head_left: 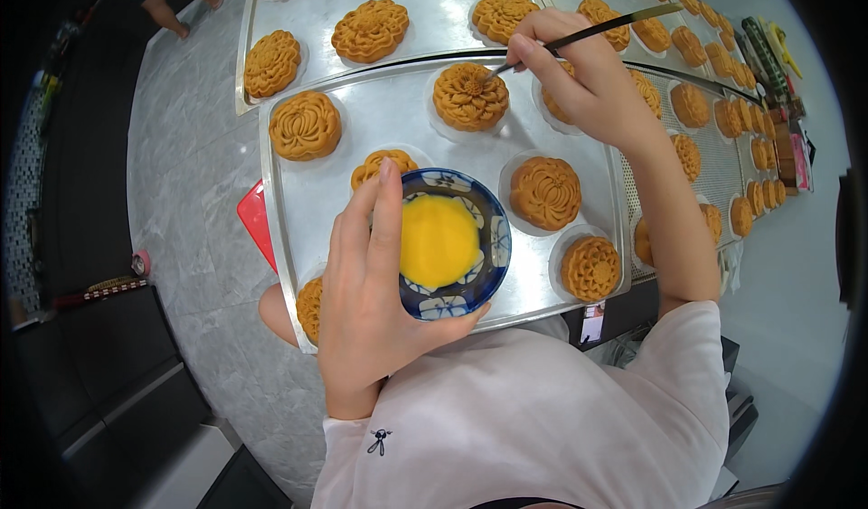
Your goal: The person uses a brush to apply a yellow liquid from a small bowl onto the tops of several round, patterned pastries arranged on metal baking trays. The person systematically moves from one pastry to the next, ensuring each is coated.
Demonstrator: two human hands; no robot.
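Note:
My left hand (362, 283) is wrapped round a blue-and-white patterned bowl (497, 229) and holds it over the near part of a metal baking tray (389, 102). Smooth yellow liquid (440, 241), like beaten egg, lies in the bowl. In my right hand (588, 75) a thin brush with a long dark handle (624, 23) is pinched between thumb and fingers. Its tip meets, or nearly meets, the top of a flower-patterned mooncake (470, 98). Beside the bowl sit a round mooncake (546, 193) and another (590, 268); one more (384, 164) is partly hidden behind my left fingers.
A second tray (316, 12) with mooncakes adjoins at the far side. To the right, a perforated tray (723, 161) carries several more. Something red (257, 224) sticks out under the tray's left edge. A person's legs (172, 3) show at the upper left.

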